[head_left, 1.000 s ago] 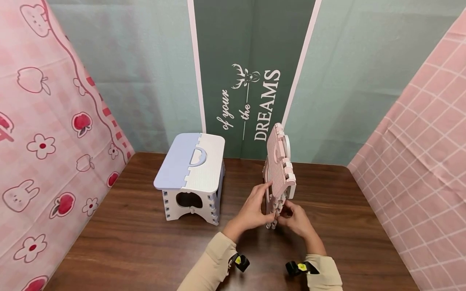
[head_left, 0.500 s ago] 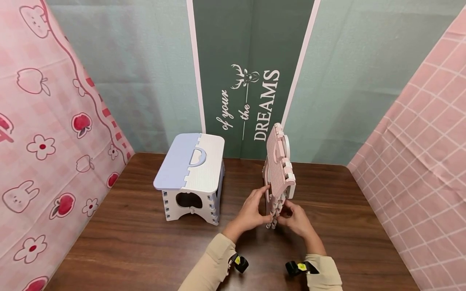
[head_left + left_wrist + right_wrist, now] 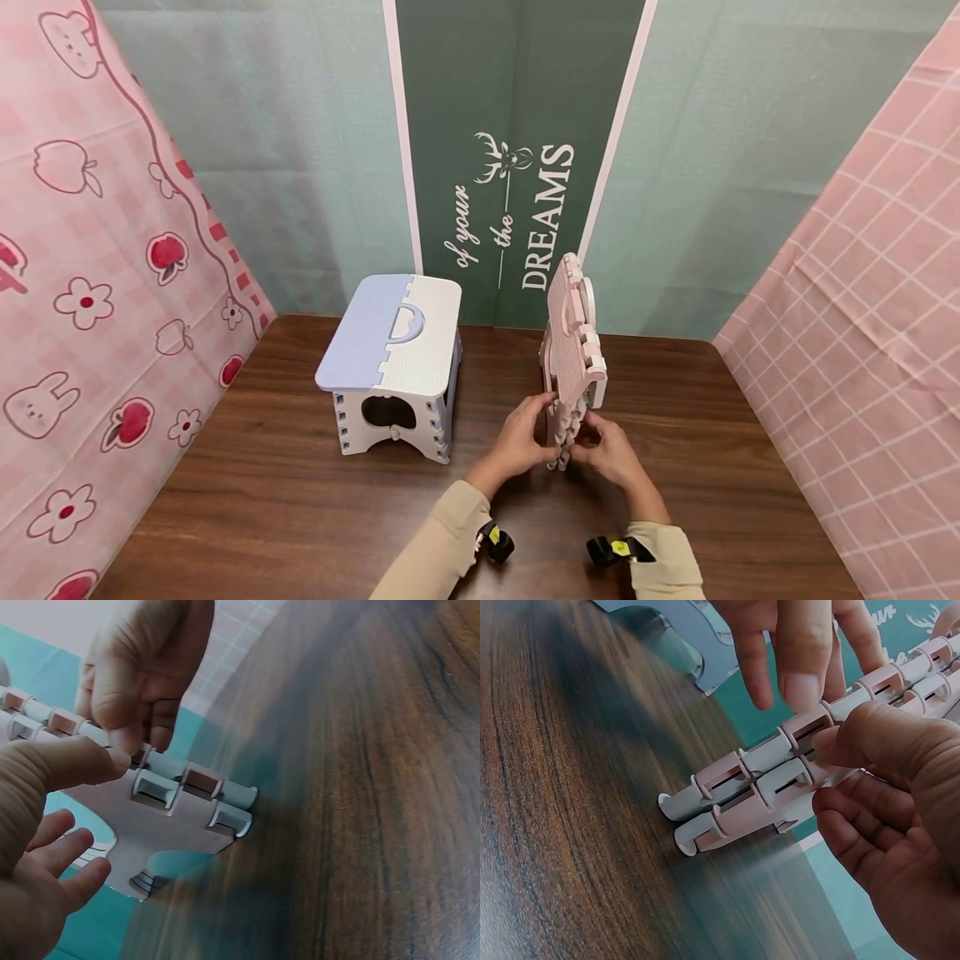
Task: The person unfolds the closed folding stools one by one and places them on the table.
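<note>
A pink-and-white folding stool (image 3: 573, 346) stands folded flat and upright on its edge at the right of the table. My left hand (image 3: 517, 437) is on its left side, the index fingertip against the panel and the thumb at the near hinge edge. From the right, my right hand (image 3: 611, 454) holds the lower near edge. Both thumbs meet the row of hinge knuckles (image 3: 791, 742) in the right wrist view. The left wrist view shows the left thumb (image 3: 82, 761) pressed on a leg panel (image 3: 142, 825), other fingers curved beside it. The right hand's far fingertips are hidden in the head view.
A blue-and-white folding stool (image 3: 393, 337) stands unfolded to the left, its top level and its handle in the middle. The wooden table (image 3: 315, 517) ends at a green curtain (image 3: 517, 108) behind. Pink cloths (image 3: 862, 317) hang at both sides.
The fingers of my left hand have slid slightly down along the pink stool's left side. My right hand and both stools have stayed nearly still.
</note>
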{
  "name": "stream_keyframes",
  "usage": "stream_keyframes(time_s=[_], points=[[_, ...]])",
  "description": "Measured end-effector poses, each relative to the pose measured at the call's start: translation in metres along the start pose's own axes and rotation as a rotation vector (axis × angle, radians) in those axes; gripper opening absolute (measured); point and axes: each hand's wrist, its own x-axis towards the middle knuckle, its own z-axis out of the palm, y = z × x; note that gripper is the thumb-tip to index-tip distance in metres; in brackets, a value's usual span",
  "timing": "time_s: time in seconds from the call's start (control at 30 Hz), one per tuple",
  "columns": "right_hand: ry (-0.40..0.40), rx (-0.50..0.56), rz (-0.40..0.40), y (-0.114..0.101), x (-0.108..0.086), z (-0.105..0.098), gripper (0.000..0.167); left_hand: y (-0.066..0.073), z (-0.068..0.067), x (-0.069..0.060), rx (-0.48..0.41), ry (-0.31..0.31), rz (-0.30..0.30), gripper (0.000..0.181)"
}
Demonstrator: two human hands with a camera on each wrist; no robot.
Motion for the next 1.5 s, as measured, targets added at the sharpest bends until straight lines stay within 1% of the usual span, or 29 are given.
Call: stream_keyframes(time_s=[0.13, 0.27, 0.37, 0.47, 0.57, 0.67, 0.73, 0.87, 0.93, 1.1, 1.23, 1.43, 1.5], points=[[0.000, 0.002, 0.009, 0.001, 0.002, 0.001, 0.041, -0.005, 0.007, 0.001, 0.015, 0.004, 0.005, 0.073], [-0.002, 0.018, 0.006, 0.001, 0.003, 0.001, 0.041, -0.008, 0.010, 0.003, 0.003, 0.017, 0.000, 0.068], [-0.002, 0.026, 0.008, 0.001, 0.003, 0.001, 0.040, -0.008, 0.009, 0.004, -0.009, 0.023, -0.003, 0.067], [-0.003, 0.018, 0.023, -0.001, 0.002, 0.000, 0.040, -0.009, 0.009, 0.004, -0.009, 0.014, -0.004, 0.066], [-0.002, 0.021, 0.035, -0.006, 0.001, 0.001, 0.039, -0.010, 0.009, 0.003, -0.003, 0.005, -0.001, 0.065], [0.002, 0.030, 0.040, -0.013, -0.001, 0.000, 0.037, -0.011, 0.009, 0.003, 0.015, 0.004, 0.014, 0.065], [0.014, 0.031, 0.051, -0.015, -0.002, 0.000, 0.036, -0.012, 0.008, 0.003, 0.031, 0.007, 0.029, 0.064], [0.046, -0.027, 0.081, -0.011, 0.000, 0.001, 0.035, -0.012, 0.007, 0.003, 0.043, 0.019, 0.056, 0.061], [0.073, -0.068, 0.083, -0.007, 0.000, 0.000, 0.035, -0.011, 0.006, 0.003, 0.039, 0.019, 0.059, 0.059], [0.125, -0.126, 0.069, 0.000, -0.001, -0.002, 0.031, -0.010, 0.005, 0.002, 0.088, 0.014, 0.054, 0.059], [0.132, -0.121, 0.072, 0.001, -0.003, -0.004, 0.029, -0.011, 0.003, 0.002, 0.127, -0.003, 0.037, 0.060], [0.157, -0.107, 0.073, 0.002, -0.004, -0.008, 0.024, -0.014, 0.002, 0.004, 0.139, -0.006, 0.055, 0.062], [0.164, -0.112, 0.073, 0.003, -0.005, -0.010, 0.023, -0.013, 0.001, 0.005, 0.137, -0.011, 0.052, 0.062]])
